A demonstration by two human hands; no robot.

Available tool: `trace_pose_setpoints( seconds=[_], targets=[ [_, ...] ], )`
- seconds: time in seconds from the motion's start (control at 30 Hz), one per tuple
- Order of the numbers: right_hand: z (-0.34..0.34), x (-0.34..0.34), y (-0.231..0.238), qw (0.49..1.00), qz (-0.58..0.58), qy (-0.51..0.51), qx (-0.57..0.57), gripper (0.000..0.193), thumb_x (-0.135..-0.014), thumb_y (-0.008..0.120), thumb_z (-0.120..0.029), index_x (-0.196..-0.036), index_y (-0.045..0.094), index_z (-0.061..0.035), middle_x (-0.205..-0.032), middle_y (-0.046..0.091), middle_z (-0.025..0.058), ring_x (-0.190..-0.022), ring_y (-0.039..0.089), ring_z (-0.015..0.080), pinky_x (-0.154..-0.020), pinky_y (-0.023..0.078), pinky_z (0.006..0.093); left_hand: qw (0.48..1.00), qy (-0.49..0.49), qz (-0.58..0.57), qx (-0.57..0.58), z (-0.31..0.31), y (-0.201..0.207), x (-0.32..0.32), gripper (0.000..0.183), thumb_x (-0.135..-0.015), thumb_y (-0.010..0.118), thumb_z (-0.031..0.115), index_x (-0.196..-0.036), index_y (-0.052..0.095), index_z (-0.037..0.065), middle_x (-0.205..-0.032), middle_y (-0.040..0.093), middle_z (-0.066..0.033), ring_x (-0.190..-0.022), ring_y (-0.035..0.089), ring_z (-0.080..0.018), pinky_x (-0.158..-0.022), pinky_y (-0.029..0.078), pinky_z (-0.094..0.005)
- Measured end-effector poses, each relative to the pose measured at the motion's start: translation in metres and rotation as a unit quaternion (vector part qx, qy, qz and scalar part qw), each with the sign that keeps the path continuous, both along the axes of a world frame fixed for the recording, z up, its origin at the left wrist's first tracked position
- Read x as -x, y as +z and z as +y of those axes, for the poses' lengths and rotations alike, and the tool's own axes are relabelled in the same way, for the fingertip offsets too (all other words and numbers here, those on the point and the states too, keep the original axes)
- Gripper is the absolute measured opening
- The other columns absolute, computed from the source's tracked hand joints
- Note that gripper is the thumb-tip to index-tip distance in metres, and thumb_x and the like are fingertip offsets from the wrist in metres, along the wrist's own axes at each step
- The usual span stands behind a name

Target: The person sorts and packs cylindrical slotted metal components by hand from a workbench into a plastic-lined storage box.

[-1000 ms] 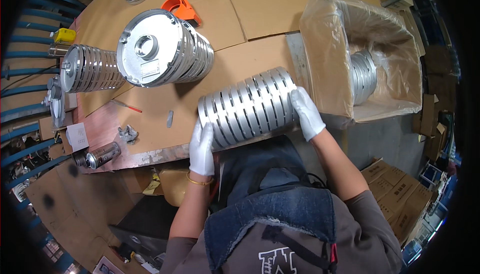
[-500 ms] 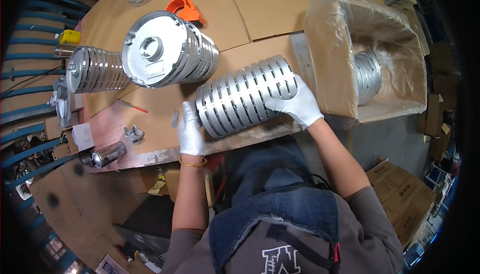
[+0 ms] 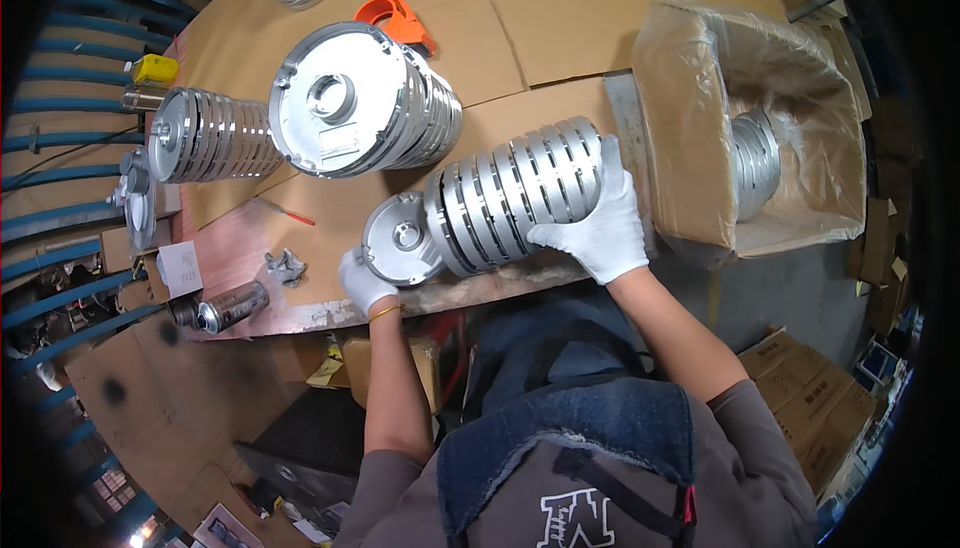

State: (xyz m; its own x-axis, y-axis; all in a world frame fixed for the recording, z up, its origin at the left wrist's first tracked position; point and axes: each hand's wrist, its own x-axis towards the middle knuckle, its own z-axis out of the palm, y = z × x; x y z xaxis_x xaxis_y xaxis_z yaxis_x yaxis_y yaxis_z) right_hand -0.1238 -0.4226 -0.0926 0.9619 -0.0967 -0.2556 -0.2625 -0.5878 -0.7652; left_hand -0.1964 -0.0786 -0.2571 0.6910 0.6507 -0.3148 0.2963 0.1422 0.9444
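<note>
A stack of silver ribbed metal discs (image 3: 520, 193) lies on its side near the table's front edge. My white-gloved right hand (image 3: 606, 223) cups its right end, thumb on the near side and fingers over the end. At the left end one round metal disc (image 3: 402, 238) is turned away from the rest, its face with a raised central hub showing. My white-gloved left hand (image 3: 366, 281) grips this disc by its lower left edge; part of the fingers is hidden behind it. Whether the disc still touches the stack I cannot tell.
A larger disc stack (image 3: 335, 108) and a smaller one (image 3: 215, 138) lie behind to the left, near an orange tape dispenser (image 3: 400, 23). A plastic-lined carton (image 3: 685, 138) with discs stands right. A red-handled tool (image 3: 290, 215), crumpled rag (image 3: 286, 267) and spray can (image 3: 234, 307) lie left.
My left hand has gone from the stack's left end to the edge of a disc, which is now swung out to face up. My right hand keeps its hold. The view has shifted slightly.
</note>
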Motion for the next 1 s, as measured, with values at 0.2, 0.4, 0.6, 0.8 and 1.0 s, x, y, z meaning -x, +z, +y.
trace_pose_setpoints(
  seconds=[0.2,0.4,0.6,0.8,1.0],
  targets=[
    [-0.004,-0.002,-0.012,0.999,-0.025,-0.034,-0.031,0.121,-0.046,0.088,-0.014,-0.139,0.014,0.0079,-0.125,0.046,0.0181,-0.117,0.047,0.026,-0.099,0.038,0.0351,0.979,0.083,0.041,-0.184,-0.045,0.102,-0.02,0.015,-0.087,0.059,0.008,-0.099,0.059,-0.001,-0.098,0.065,-0.0101,-0.091,0.058,-0.0149,-0.08,0.046,-0.0276],
    [-0.003,-0.006,-0.015,0.981,-0.052,-0.039,-0.185,0.102,-0.049,0.086,-0.008,-0.131,0.026,0.0066,-0.12,0.051,0.0133,-0.111,0.051,0.0202,-0.096,0.042,0.0332,0.922,-0.272,-0.171,-0.214,-0.192,0.169,-0.053,0.018,-0.078,0.069,0.007,-0.095,0.066,0.002,-0.09,0.066,-0.0063,-0.083,0.062,-0.0172,-0.074,0.05,-0.031],
    [-0.004,-0.009,-0.015,0.974,-0.087,-0.082,-0.194,0.069,-0.045,0.088,-0.02,-0.103,0.055,-0.0025,-0.09,0.065,0.0108,-0.081,0.063,0.0244,-0.075,0.049,0.0354,0.788,-0.366,-0.154,-0.47,-0.215,0.163,-0.068,0.012,-0.077,0.066,0.015,-0.088,0.066,0.012,-0.072,0.062,-0.008,-0.066,0.059,-0.0255,-0.062,0.048,-0.0357],
    [0.003,-0.004,0.009,0.975,-0.12,-0.114,-0.149,0.045,-0.048,0.085,-0.023,-0.081,0.06,-0.004,-0.075,0.065,0.0104,-0.071,0.063,0.0256,-0.068,0.049,0.0344,0.759,-0.356,-0.086,-0.537,-0.216,0.163,-0.095,0.018,-0.075,0.064,0.011,-0.093,0.064,0.009,-0.072,0.059,-0.0113,-0.068,0.06,-0.0286,-0.062,0.048,-0.039],
    [-0.006,0.0,-0.014,0.978,-0.117,-0.135,-0.109,0.037,-0.056,0.08,-0.024,-0.079,0.059,-0.0036,-0.073,0.063,0.0139,-0.07,0.061,0.0333,-0.068,0.048,0.0394,0.765,-0.375,-0.112,-0.511,-0.229,0.16,-0.062,0.018,-0.077,0.066,0.017,-0.092,0.066,0.008,-0.062,0.057,-0.0121,-0.057,0.058,-0.0289,-0.055,0.048,-0.0375]
  ],
)
